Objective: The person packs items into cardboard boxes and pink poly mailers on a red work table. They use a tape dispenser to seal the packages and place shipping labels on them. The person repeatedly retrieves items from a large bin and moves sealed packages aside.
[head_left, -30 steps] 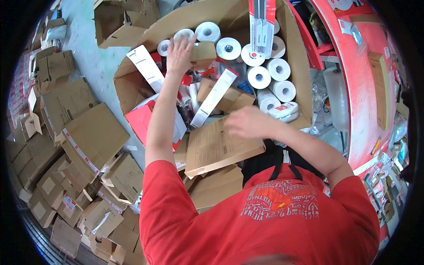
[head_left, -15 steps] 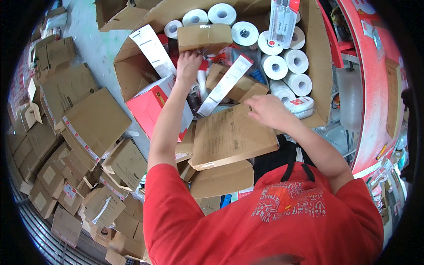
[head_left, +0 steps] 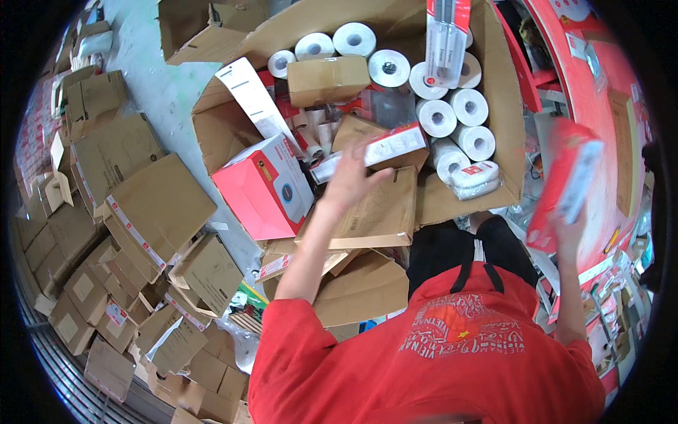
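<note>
My left hand [head_left: 349, 178] reaches over the large carton, its thumb apart from its fingers. Its fingertips overlap a long white box [head_left: 395, 146] with a red end; whether they press on it I cannot tell. Under the hand lies a flat brown cardboard box [head_left: 385, 215]. Off to the right, outside the carton, my right hand [head_left: 569, 230] grips the lower end of a red box [head_left: 561, 187] with a pale label, smeared by motion. Beside the left forearm sits a red and white box [head_left: 265, 187].
The large open carton [head_left: 505, 141] holds several white paper rolls [head_left: 470, 106], a small brown box [head_left: 328, 81] and another long white box [head_left: 256, 95]. Flattened and opened cardboard boxes [head_left: 162, 201] pile up at left. A red counter [head_left: 600, 78] stands at right.
My right hand has left the flat brown box and swung right, now with a red box. My left hand has come nearer from the small brown box. The long white box has turned flatter.
</note>
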The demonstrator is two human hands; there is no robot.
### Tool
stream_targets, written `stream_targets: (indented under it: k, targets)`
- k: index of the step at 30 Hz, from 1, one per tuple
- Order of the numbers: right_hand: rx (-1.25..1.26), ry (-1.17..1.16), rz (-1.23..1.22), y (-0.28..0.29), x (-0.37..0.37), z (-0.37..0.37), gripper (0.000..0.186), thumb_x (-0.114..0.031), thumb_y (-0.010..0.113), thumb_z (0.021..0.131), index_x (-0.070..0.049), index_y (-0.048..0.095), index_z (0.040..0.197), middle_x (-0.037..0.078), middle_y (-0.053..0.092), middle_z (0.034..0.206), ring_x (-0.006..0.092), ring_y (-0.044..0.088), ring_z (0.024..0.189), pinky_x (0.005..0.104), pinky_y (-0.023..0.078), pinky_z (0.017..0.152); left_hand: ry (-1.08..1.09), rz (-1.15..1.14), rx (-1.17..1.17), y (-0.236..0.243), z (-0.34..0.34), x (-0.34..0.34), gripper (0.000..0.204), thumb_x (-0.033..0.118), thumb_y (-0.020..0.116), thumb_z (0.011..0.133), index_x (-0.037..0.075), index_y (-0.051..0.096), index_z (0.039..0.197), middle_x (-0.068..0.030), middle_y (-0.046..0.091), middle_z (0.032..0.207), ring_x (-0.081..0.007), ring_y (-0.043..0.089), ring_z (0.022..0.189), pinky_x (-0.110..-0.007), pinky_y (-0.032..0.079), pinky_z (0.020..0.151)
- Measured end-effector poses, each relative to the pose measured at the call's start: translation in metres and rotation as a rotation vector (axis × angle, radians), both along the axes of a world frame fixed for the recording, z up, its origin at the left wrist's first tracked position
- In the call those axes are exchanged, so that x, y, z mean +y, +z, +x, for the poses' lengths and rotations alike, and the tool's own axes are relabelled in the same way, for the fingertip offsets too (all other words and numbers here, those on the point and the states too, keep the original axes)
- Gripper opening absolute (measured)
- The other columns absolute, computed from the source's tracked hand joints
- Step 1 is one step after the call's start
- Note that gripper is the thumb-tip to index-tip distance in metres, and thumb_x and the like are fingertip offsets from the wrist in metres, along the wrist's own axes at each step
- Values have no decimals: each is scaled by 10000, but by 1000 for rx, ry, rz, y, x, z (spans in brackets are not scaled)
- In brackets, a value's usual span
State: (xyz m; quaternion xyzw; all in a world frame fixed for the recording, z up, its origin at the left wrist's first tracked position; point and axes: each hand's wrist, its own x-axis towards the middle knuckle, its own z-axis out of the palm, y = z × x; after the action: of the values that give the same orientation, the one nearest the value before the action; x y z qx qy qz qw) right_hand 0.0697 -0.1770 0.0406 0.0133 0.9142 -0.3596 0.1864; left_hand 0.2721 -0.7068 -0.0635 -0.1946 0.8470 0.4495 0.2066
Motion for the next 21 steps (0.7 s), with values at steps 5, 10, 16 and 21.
stream_targets:
  k: [5, 10, 16, 21]
  targets:
    - [98, -711, -940, 8, 70, -69, 687, -457, 670, 1080, -44, 498, 1601, 163, 637, 1509, 350, 614, 1399, 511, 463, 1216, -395, -459, -567, -103, 43, -31, 1665, 809, 921, 606, 70, 3, 1782, -253, 268, 1802, -491, 307, 1640, -699, 282, 1293]
    - [-158, -245, -492, -23, -27, -32, 550, -326, 588, 1096, 5, 576, 1534, 148, 743, 1327, 277, 723, 1231, 421, 532, 1114, -413, -576, -340, -137, 47, -27, 1095, 418, 975, 753, 27, 393, 1594, -203, 664, 1437, -363, 657, 1329, -522, 575, 1035]
    - [122, 1080, 249, -80, -146, 39, 647, -280, 861, 894, -93, 644, 1474, 160, 666, 1450, 363, 593, 1405, 495, 487, 1187, -168, -726, -207, -88, 50, -52, 781, 414, 920, 810, 109, 594, 1451, -132, 729, 1300, -343, 689, 1234, -518, 528, 1043]
    - [-102, 1279, 436, -99, -188, 25, 592, -292, 850, 913, -62, 675, 1430, 156, 699, 1396, 381, 633, 1338, 479, 523, 1136, -60, -776, -128, -42, 47, -56, 729, 433, 912, 815, 119, 636, 1413, -122, 756, 1216, -337, 710, 1176, -504, 528, 1015]
